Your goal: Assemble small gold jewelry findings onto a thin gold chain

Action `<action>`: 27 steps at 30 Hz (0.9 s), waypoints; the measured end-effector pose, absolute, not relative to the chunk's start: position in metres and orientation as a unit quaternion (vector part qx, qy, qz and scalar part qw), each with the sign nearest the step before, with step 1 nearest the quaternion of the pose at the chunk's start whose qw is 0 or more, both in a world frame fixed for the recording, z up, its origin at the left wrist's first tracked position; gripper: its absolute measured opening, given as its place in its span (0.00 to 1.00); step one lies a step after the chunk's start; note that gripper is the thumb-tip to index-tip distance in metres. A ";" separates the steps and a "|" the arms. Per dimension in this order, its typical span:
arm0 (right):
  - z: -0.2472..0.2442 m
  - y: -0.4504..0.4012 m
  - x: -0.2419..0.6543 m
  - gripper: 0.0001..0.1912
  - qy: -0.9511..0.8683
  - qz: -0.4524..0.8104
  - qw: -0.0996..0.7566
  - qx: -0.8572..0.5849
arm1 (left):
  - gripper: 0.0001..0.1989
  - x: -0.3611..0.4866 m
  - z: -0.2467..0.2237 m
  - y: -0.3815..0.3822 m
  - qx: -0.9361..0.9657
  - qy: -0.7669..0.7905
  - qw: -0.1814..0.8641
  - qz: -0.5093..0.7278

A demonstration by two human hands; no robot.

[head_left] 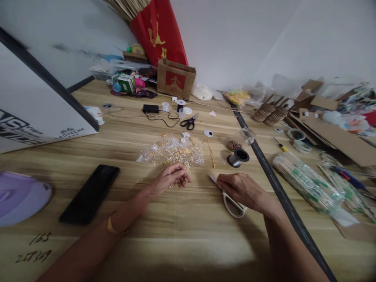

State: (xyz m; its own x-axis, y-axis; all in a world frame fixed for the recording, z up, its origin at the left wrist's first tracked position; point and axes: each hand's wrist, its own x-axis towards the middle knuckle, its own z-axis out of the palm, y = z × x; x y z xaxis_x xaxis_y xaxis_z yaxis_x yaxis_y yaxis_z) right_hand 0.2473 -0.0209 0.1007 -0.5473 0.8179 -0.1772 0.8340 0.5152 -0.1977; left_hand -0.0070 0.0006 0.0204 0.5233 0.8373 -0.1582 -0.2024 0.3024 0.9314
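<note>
My left hand is at the near edge of a pile of small gold and silver jewelry findings, some in clear plastic bags. Its fingers are curled and pinch a tiny gold piece, too small to name more exactly. To its right, my right hand is closed over the middle of a pair of white-handled scissors. The blade tips point up and left, and the loops show below the hand. A gold chain lies on the wood between pile and wire spool.
A black phone and a purple object lie at left. Black-handled scissors are beyond the pile. Packaged sticks, a screwdriver and cardboard crowd the right. A paper bag stands at the back.
</note>
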 end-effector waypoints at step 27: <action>0.078 0.009 0.274 0.16 0.821 -0.223 -0.070 0.521 | 0.12 -0.012 0.009 0.004 0.454 0.338 0.740 0.363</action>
